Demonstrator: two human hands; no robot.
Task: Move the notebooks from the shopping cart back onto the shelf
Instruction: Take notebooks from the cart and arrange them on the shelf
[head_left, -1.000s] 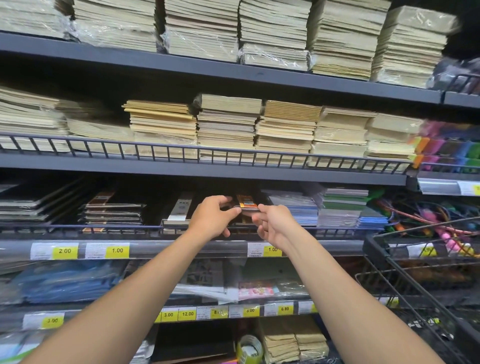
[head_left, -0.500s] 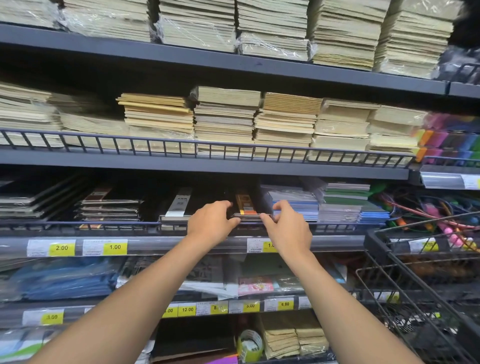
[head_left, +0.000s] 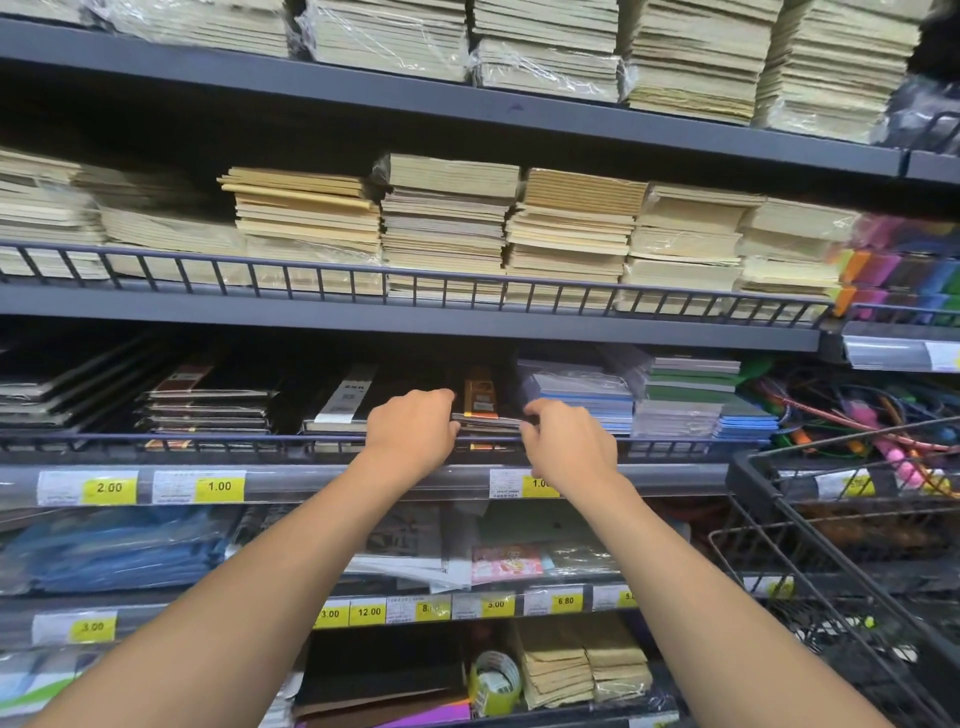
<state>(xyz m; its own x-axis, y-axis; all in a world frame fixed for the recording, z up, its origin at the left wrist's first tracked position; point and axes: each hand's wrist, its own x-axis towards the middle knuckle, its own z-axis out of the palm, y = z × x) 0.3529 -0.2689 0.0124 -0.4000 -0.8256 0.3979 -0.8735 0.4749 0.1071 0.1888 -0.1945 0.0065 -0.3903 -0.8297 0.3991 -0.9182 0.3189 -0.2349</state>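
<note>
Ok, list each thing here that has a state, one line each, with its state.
Left hand: gripping the notebook's left edge.
Right hand: gripping its right edge.
Notebook: flat on its pile, behind the shelf rail.
Shopping cart: at right, contents unclear.
Top-shelf stacks: plastic-wrapped.

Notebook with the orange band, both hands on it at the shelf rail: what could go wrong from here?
1. The black notebook sits just behind the wire rail; its front edge could catch there or overhang if released early.
2. The left hand and right hand pinch its two sides, so fingers may get squeezed against the neighbouring blue stack.
3. The pile beneath looks uneven, so the notebook might slide.
</note>
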